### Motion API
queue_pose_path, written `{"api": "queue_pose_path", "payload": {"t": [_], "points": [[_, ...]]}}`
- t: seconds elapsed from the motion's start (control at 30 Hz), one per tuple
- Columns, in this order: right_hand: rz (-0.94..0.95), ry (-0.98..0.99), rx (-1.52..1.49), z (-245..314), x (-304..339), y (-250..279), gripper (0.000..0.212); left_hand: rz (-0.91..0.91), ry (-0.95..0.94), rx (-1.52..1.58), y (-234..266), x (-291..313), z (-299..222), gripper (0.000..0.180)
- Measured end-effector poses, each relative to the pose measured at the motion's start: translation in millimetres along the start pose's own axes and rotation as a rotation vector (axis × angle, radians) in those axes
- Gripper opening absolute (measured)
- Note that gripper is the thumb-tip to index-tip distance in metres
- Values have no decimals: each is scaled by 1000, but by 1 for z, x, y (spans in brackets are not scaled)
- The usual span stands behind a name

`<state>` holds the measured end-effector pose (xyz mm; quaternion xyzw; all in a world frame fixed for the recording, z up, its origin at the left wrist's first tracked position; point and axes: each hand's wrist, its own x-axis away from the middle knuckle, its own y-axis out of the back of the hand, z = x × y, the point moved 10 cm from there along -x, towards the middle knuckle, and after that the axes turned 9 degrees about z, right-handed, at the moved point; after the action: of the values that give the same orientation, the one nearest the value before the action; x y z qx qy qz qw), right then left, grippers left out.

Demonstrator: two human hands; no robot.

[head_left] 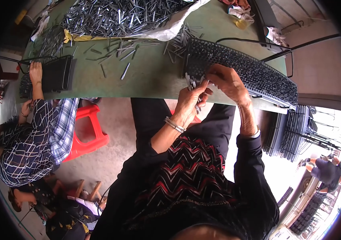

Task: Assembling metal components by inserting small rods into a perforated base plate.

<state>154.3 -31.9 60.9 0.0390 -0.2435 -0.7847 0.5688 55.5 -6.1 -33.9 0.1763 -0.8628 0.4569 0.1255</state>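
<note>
Clearly, the left hand (pixel 190 103) grips slim metal strips (pixel 191 81); the right hand (pixel 228 83), fingers bent, grip unclear, partly hides a black perforated rack (pixel 252 69); loose strips (pixel 126 18) crowd the worktop (pixel 88 86).

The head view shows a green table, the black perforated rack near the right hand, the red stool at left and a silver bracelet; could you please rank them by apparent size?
Largest: green table
Black perforated rack
Red stool, partly hidden
Smallest: silver bracelet

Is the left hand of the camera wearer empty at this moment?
No, the left hand holds several thin grey strips, whose ends stick out of its grip.
</note>
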Motion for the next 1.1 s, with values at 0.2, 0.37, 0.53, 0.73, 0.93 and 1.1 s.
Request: {"api": "queue_pose_path", "payload": {"t": [0.2,0.37,0.53,0.73,0.93,1.1], "points": [[-413,13,-69,-6,12,37,10,-89,12,46,3,3,-3,39],[-747,84,169,-1,16,67,7,-41,72,100,3,-2,8,37],[-775,168,390,-5,4,67,7,20,85,192,-2,-10,20,32],[-741,195,500,7,0,66,6,16,108,233,-4,-10,15,33],[-701,132,488,3,-3,69,7,6,129,202,2,-9,18,31],[-715,69,509,5,0,69,8,-15,107,194,8,-11,22,28]]}}
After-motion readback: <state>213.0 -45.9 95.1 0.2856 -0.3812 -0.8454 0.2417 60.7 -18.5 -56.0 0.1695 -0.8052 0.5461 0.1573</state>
